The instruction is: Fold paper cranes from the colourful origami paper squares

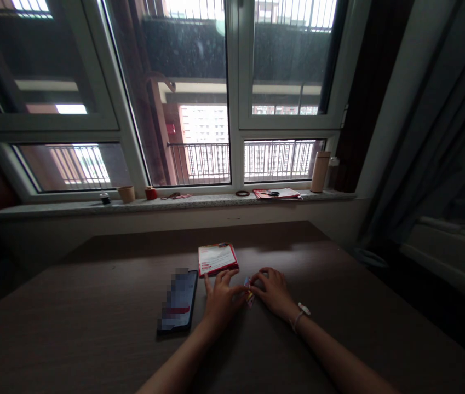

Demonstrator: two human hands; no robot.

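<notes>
Holding colourful piece (250, 297) | left hand (220, 300), right hand (274, 292) | long axis toward window (187, 60)

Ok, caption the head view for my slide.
Left hand and right hand at a small colourful item over the dark table, phone and red-edged stack nearby.

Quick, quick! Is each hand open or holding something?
Left bare hand: fingertips at a small multicoloured piece, material unclear; gripping or just touching, can't tell.
Right bare hand: fingers bent, fingertips at it too; grip can't be told.
</notes>
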